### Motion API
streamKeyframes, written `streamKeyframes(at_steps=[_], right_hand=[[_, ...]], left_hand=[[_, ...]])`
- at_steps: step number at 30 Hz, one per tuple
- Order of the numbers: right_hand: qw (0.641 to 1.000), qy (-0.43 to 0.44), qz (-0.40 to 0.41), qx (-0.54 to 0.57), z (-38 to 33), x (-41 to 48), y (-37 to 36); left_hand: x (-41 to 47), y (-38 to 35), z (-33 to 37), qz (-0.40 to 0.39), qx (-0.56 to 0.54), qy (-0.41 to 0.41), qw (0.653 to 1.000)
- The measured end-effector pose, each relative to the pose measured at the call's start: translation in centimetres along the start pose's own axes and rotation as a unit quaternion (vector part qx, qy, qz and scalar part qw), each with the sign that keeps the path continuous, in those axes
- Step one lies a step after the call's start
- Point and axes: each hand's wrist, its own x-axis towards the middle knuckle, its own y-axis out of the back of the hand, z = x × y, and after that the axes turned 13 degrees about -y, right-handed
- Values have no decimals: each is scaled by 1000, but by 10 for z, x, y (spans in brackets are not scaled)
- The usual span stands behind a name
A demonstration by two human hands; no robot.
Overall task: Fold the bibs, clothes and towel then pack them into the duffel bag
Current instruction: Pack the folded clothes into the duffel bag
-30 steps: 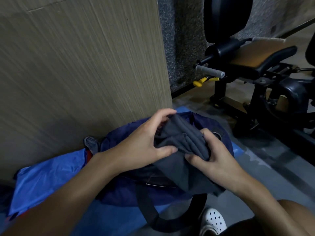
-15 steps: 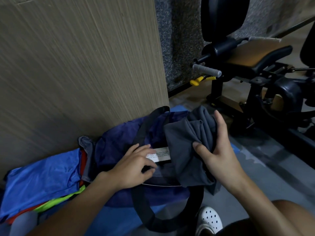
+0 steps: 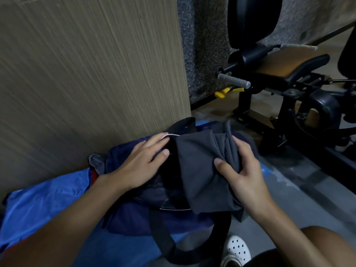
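A navy duffel bag [image 3: 123,220] with black straps lies on the floor against a wooden panel, its mouth open. My right hand [image 3: 242,176] grips a folded dark grey garment [image 3: 200,170] over the opening, thumb on top. My left hand [image 3: 142,162] lies with straight fingers on the bag's far rim, beside the garment. A blue bib [image 3: 44,201] with a red edge sits at the left of the bag.
A wooden panel [image 3: 86,74] rises right behind the bag. A black gym machine [image 3: 289,83] with a grey grip and yellow pin stands at the right. My white perforated shoe [image 3: 236,249] is below the bag strap. Grey floor lies at the right.
My left hand let go of the garment, went down to the bag's label, then moved up to the far rim. The right hand keeps the garment over the opening.
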Motion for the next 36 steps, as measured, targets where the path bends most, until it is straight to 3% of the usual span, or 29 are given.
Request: streamKeyframes(at_steps=[5, 10, 15, 20, 22, 25, 28, 30, 32, 34, 36], right_hand=[[998, -46, -48, 1, 8, -1, -22], [980, -194, -34, 23, 24, 16, -47], [974, -202, -31, 94, 17, 40, -81], [950, -312, 28, -11, 53, 65, -104], [948, -316, 45, -9, 56, 72, -105], [957, -286, 39, 3, 48, 79, -104], [966, -226, 36, -123, 49, 80, -105], [948, -151, 50, -277, 48, 74, -105], [932, -31, 51, -357, 41, 65, -101], [922, 75, -11, -379, 36, 58, -98], [877, 112, -98, -457, 37, 52, -96]], left_hand=[[15, 24, 6, 14, -23, -6, 1000], [21, 39, 12, 6, -19, -12, 1000], [23, 47, 17, -3, -9, -21, 1000], [24, 58, 19, -9, -18, -26, 999], [24, 60, 18, -16, -11, -30, 999], [23, 60, 19, -21, -14, -31, 999], [20, 59, 20, -30, -23, -32, 999], [19, 57, 20, -29, -24, -31, 999], [18, 56, 20, -27, -17, -33, 999], [18, 54, 21, -28, -5, -32, 999], [17, 54, 22, -35, 5, -32, 999]])
